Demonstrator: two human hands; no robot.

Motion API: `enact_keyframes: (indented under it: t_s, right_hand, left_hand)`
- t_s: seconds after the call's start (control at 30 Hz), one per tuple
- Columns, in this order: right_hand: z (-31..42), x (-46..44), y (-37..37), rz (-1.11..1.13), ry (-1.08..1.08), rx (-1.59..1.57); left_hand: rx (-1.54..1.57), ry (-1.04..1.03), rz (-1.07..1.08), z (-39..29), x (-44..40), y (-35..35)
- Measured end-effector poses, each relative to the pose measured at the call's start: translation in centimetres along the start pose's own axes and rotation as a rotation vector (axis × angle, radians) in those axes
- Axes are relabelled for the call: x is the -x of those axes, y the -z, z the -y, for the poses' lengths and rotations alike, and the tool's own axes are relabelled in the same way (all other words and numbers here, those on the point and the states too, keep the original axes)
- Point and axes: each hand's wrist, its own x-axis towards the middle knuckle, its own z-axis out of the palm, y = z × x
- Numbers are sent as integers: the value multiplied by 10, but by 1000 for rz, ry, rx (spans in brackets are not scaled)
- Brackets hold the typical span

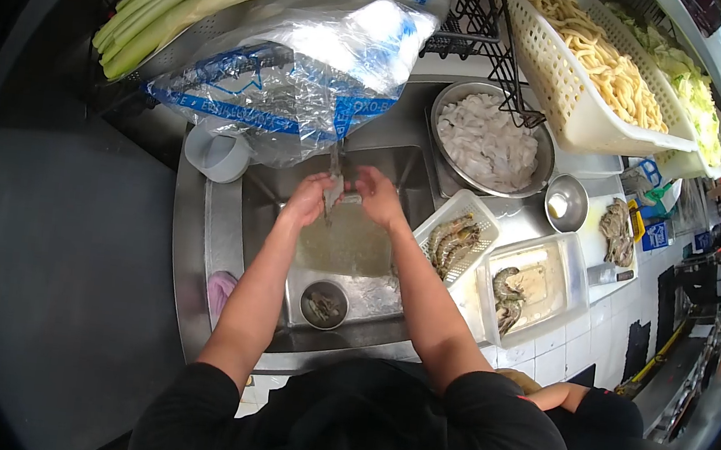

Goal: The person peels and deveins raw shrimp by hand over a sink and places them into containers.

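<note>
Kitchen: brushed steel counter [218,245], glossy white tiles [576,346] to the right, everything bowed by the wide lens.
Left hand: the left hand [309,198] pinches a slender greyish piece [334,194] over the sink; it resembles a prawn, though it is too small to tell.
Right hand: the right hand [378,199] is just beside it, fingers loosely curved; whether they grip anything, I cannot tell.
Sink: smooth steel basin [370,301], rectangular, with cloudy yellowish water [344,254] below the hands.
Basin bowl: small round steel bowl [310,290] near the wrists, dark scraps inside.
Prawns: striped, curled, shell-on ones [453,244] in a perforated white basket [471,205]; others in a translucent plastic tub [547,284].
Large bowl: round metal bowl [546,167] heaped with slick, whitish pieces [485,141].
Left edge: white plastic container [225,158], soft pink cloth [220,289].
Bag: crinkled clear plastic [305,79], blue-printed.
Racks: ribbed green stalks [181,13]; thick, ropy noodles [614,67] in a latticed basket [565,115].
Co-worker: another person [612,418], dark-clothed, at lower right.
</note>
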Motion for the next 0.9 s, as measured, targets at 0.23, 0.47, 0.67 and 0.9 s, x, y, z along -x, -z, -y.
enact_keyframes:
  t_s: [0.23, 0.47, 0.67, 0.9]
  right_hand:
    - [-11, -31, 10, 494, -19, -320]
    - [-26, -28, -18, 464, -187, -564]
    - [-30, -26, -34, 311, -210, -598]
    - [-25, -18, -18, 391, -288, -841]
  left_hand:
    - [-309, 66, 54, -11, 13, -6]
    - [-348, 85, 12, -23, 11, 8]
    - [-261, 108, -86, -19, 4, 5]
    - [-470, 94, -159, -18, 0, 15]
